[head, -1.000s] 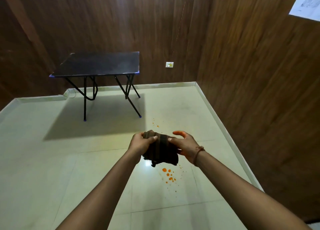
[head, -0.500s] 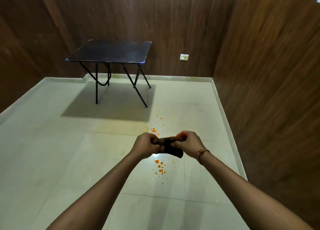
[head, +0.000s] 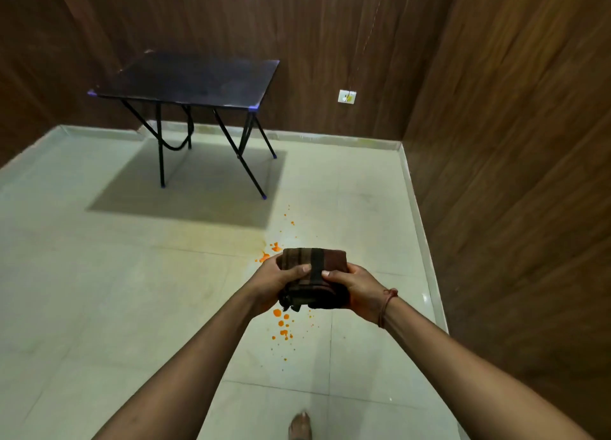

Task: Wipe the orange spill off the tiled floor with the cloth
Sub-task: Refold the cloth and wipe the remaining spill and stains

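My bare foot point(head: 300, 426) is showing at the bottom edge of the frame, standing on the pale tiled floor point(head: 99, 307). At the middle of the frame I am holding the folded dark striped cloth point(head: 314, 271) clear of the tiles with both hands. My left hand point(head: 274, 282) is gripping its left side, thumb lying across the top. My right hand point(head: 358, 287) (a thread band point(head: 386, 307) is sitting on that wrist) is gripping the right side the same way. The orange spill point(head: 282, 324) is lying on the tiles, with drops just below my hands and more splashes trailing up past the cloth. Farther off, in the upper left, a dark folding table point(head: 195, 79) is standing by the wooden wall point(head: 330, 26), and a white socket point(head: 347, 96) is sitting on that wall to its right.
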`<state>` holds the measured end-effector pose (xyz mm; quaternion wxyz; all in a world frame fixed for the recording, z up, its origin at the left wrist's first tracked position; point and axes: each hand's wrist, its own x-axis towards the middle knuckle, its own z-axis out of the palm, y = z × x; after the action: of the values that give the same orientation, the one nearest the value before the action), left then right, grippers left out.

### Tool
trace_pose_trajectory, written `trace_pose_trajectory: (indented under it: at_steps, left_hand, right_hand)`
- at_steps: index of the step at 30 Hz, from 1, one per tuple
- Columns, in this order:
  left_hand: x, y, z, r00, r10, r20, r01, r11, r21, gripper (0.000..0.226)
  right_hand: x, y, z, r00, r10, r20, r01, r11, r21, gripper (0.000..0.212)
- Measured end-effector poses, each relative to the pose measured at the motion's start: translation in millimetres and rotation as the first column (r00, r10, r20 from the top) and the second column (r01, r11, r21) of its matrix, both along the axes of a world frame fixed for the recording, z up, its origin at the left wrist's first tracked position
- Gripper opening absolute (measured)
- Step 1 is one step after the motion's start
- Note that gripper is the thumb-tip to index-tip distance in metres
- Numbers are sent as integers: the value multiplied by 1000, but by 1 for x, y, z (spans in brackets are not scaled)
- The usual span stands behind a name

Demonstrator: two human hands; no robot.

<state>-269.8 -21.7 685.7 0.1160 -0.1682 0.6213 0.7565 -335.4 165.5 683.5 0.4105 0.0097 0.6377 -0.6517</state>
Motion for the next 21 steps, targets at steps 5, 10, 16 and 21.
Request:
trace_pose_trajectory:
  at_steps: [5, 10, 16, 21]
  left_hand:
    - [-39, -2, -38, 988, -94, 118, 94, 996, 8, 54]
    - [-57, -23, -134, 928, 156, 338, -20, 927, -374, 47]
    - [-64, -65, -396, 856, 206, 474, 205, 707, -677, 42]
    - [-54, -77, -589, 835, 171, 523, 372, 526, -765, 45]
  right_hand:
    - [-57, -3, -31, 993, 109, 38, -113, 986, 124, 38]
    - [-98, -34, -138, 986, 158, -57, -124, 912, 391, 18]
    - [-136, -67, -407, 824, 560, -88, -372, 652, 660, 26]
    - [-152, -106, -590, 673, 704, -226, -366, 582, 726, 28]
